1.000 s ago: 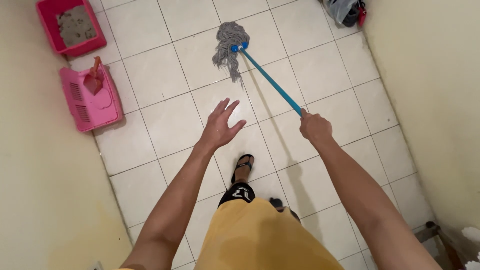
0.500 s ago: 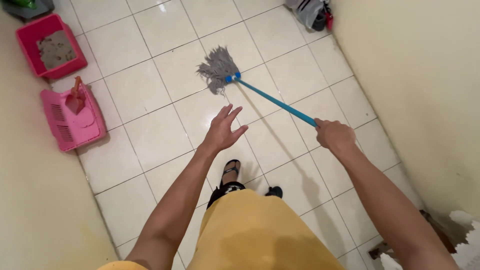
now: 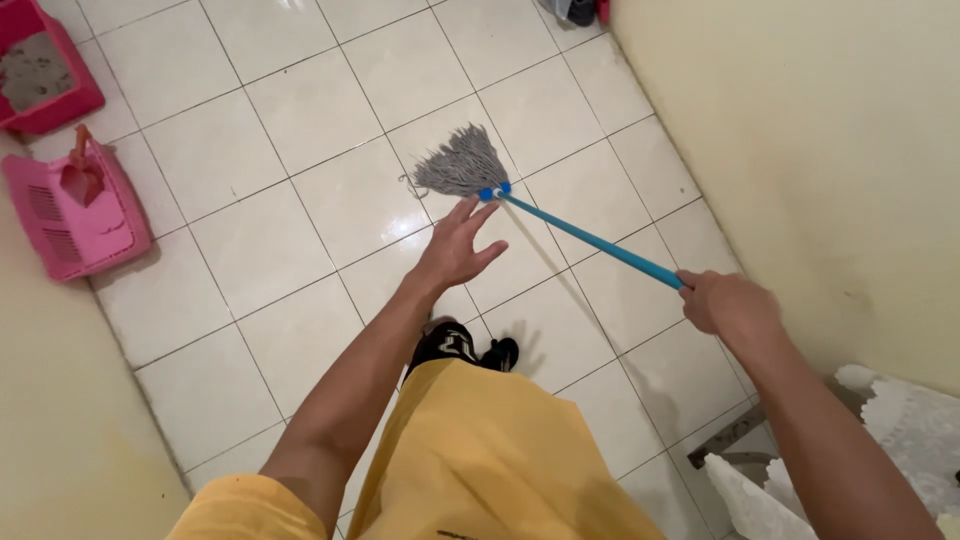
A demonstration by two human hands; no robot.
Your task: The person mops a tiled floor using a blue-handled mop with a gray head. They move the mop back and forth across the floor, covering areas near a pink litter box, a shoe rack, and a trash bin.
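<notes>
Item: string mop point(image 3: 560, 222), grey yarn head point(image 3: 462, 165) on a blue handle point(image 3: 590, 240), in use on a pale tiled floor point(image 3: 270, 210).

Change noted: over the last second the mop head has drawn nearer the person and swung toward the right-hand wall point(image 3: 800, 150), and the handle now lies flatter across the view. Judged a pull stroke in progress, the head sweeping back over tiles that show a wet sheen.

Orientation: long axis runs from the head at upper centre down and right to the gripping hand. The head end points away from the person and to their left; the strands fan out beyond the blue collar point(image 3: 493, 192).

Right hand point(image 3: 730, 305): fingers clenched round the upper end of the handle, near the wall.

Left hand point(image 3: 458, 250): fingers spread and released, holding nothing, hovering over the floor just beside the collar in view; contact cannot be told.

Adjacent: pink basket point(image 3: 70, 215) with an orange scoop point(image 3: 78, 170), and a pink litter tray point(image 3: 45, 75), by the left wall, well apart from the mop.
</notes>
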